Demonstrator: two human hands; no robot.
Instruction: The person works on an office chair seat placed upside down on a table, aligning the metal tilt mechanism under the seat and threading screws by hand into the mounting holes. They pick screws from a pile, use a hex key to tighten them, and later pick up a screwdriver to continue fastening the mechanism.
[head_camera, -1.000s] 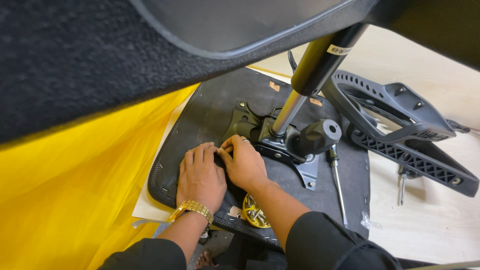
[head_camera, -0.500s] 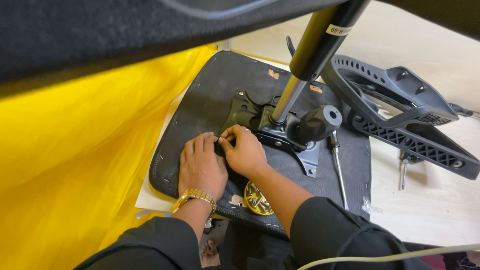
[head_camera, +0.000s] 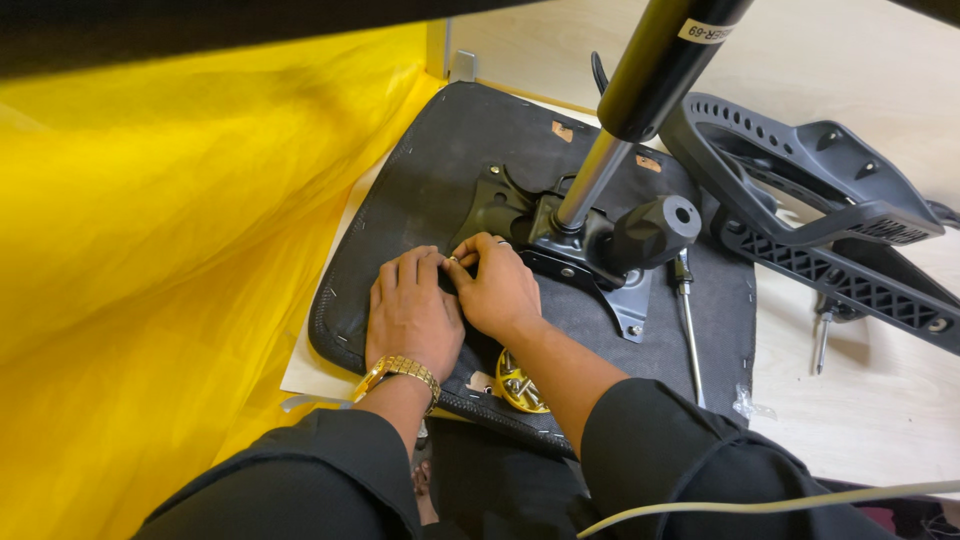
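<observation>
Big yellow sheet (head_camera: 170, 250) covers the whole left side. Upturned black chair seat (head_camera: 440, 170) lies on the pale wooden floor (head_camera: 880, 420), underside up, touching the sheet's edge. Black gas-lift column (head_camera: 655, 70) rises tilted from the seat's metal mechanism plate (head_camera: 600, 275), with a black knob (head_camera: 655, 228) just beside its base. Two black plastic armrest frames (head_camera: 830, 230) lie on the floor to the right, partly over the seat edge. A long screwdriver (head_camera: 688, 320) lies on the seat by the plate; another tool (head_camera: 822, 335) lies under the frames. My left hand (head_camera: 412, 312) presses flat on the seat, fingers spread, gripping nothing, gold watch (head_camera: 398, 368) on wrist. My right hand (head_camera: 497, 288) touches it, fingertips pinched at the plate's left edge; what they pinch, cannot tell. Small gold round tin of screws (head_camera: 518, 385) sits under my right forearm
</observation>
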